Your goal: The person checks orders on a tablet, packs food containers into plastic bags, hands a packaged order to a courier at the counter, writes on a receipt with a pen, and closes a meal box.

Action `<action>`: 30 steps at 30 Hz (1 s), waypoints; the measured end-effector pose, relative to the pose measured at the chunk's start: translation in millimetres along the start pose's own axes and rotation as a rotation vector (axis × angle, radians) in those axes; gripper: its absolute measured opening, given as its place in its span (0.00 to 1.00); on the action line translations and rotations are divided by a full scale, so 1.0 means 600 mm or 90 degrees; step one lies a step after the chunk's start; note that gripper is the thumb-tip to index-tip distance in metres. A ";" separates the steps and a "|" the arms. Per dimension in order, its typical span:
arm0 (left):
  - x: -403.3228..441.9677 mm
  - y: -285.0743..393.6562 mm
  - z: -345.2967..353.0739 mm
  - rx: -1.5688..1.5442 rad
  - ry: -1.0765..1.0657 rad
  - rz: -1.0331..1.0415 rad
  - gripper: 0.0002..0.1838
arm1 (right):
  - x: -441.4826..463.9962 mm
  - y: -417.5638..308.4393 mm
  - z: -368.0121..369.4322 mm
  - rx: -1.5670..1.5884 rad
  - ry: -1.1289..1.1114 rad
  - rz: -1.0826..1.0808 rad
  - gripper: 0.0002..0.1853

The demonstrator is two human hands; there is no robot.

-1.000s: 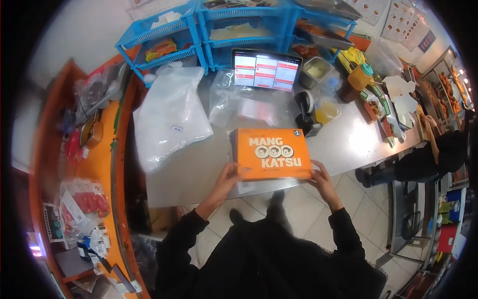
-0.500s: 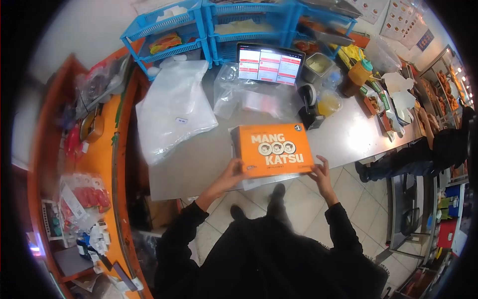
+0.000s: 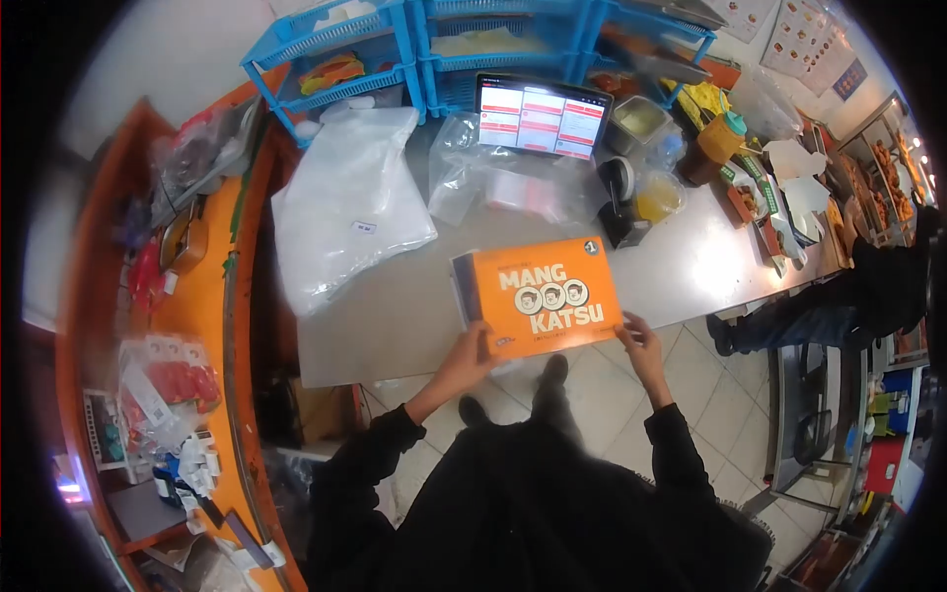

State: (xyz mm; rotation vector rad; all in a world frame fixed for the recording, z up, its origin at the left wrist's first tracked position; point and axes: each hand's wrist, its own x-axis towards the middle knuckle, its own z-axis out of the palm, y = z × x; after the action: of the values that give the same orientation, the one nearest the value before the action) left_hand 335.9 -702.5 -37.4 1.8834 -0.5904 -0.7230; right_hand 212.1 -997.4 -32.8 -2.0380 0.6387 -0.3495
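Note:
An orange takeaway box (image 3: 547, 296) printed "MANG KATSU" is at the front edge of the steel table (image 3: 345, 345). It is tilted slightly, so its dark left side shows. My left hand (image 3: 468, 360) grips the lower left corner, fingers closed against it. At the lower right corner, my right hand (image 3: 641, 355) holds the box between thumb and fingers; part of those fingers is hidden. Behind the box lies a clear plastic bag (image 3: 459, 192) with a pinkish packet (image 3: 521, 192) beside it.
A stack of white plastic bags (image 3: 345, 217) lies at left. A tablet (image 3: 543, 116) stands before blue shelf racks (image 3: 493, 59). A black tape dispenser (image 3: 621, 212), a sauce bottle (image 3: 712, 148) and open food boxes (image 3: 755, 207) are at right. Another person (image 3: 878, 286) stands there.
The box has turned slightly and its left side shows more. My left hand has moved a little with its lower left corner. My right hand's fingers have drawn in at the other corner.

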 end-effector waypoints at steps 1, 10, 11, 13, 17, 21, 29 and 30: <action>0.000 0.006 0.003 -0.009 0.003 -0.022 0.25 | 0.000 0.005 0.003 0.031 -0.029 0.069 0.24; 0.014 0.026 0.006 -0.376 0.088 -0.163 0.45 | -0.021 0.041 0.014 0.166 -0.087 0.197 0.16; 0.017 0.020 0.000 -0.355 0.089 -0.189 0.46 | -0.030 0.045 0.018 0.217 -0.071 0.205 0.16; 0.030 -0.010 -0.011 -0.346 0.120 -0.194 0.39 | -0.045 0.037 0.025 0.259 -0.047 0.262 0.17; 0.071 -0.002 -0.030 -0.387 0.085 -0.223 0.32 | -0.043 0.008 0.042 0.450 0.042 0.313 0.20; 0.116 0.004 -0.039 -0.361 0.093 -0.197 0.26 | -0.025 0.009 0.076 0.578 0.095 0.326 0.25; 0.171 -0.036 -0.087 -0.395 -0.044 -0.175 0.29 | -0.016 0.002 0.118 0.715 0.075 0.274 0.40; 0.168 -0.043 -0.093 -0.426 -0.058 -0.192 0.32 | -0.013 0.009 0.125 0.666 0.087 0.269 0.44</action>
State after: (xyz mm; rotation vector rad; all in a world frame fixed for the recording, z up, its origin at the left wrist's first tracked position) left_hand 448.3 -726.0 -65.2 1.3228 -0.0839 -1.0531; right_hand 240.0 -942.3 -76.0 -0.8664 0.7364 -0.4452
